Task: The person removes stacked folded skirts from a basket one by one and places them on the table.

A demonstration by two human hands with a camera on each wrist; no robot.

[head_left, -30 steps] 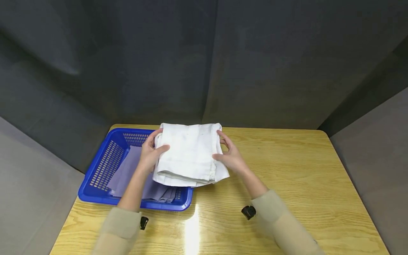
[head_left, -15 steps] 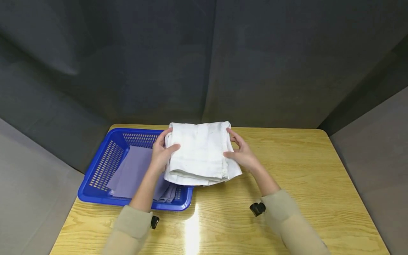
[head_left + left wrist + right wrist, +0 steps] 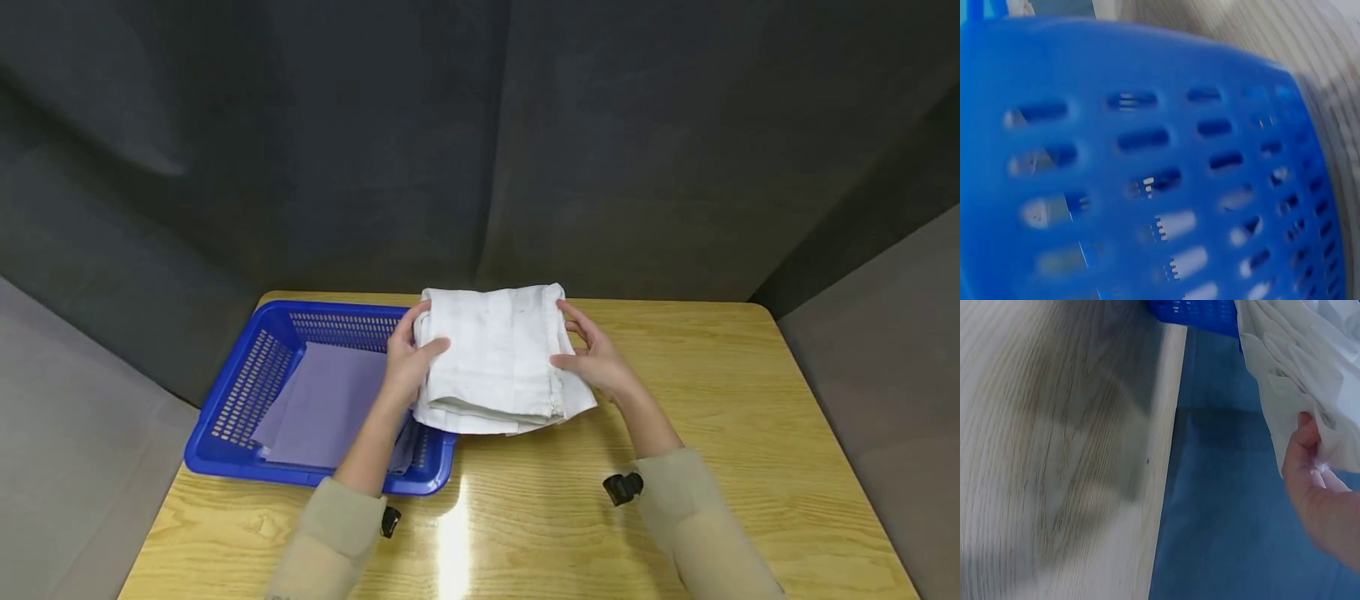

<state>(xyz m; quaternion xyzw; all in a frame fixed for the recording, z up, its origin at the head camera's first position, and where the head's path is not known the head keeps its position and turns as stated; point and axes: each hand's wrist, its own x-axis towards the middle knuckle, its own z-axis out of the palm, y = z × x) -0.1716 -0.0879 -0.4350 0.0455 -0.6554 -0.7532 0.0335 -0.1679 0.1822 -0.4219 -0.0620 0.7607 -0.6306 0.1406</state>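
Note:
Both hands hold a folded white cloth (image 3: 491, 350), a bundle of several layers with loose lower edges. My left hand (image 3: 407, 358) grips its left side, thumb on top and fingers around the edge. At the right side my right hand (image 3: 596, 354) pinches the bundle between thumb and fingers. In the right wrist view the thumb of the right hand (image 3: 1316, 494) presses on the white cloth (image 3: 1304, 375), whose layers hang in folds. The bundle overlaps the right end of a blue plastic basket (image 3: 315, 477) in the head view. The left wrist view shows mostly the perforated basket wall (image 3: 1097, 62).
Flat purple-grey cloths (image 3: 330, 400) lie inside the basket, which stands at the left of a wooden table (image 3: 720, 400). A dark curtain (image 3: 480, 150) hangs behind the table's back edge. Grey panels (image 3: 75, 467) flank both sides.
Both hands have carried the white cloth rightward, from over the basket's right part to mostly beyond its right end. More of the purple-grey cloths now shows. The basket has stayed put.

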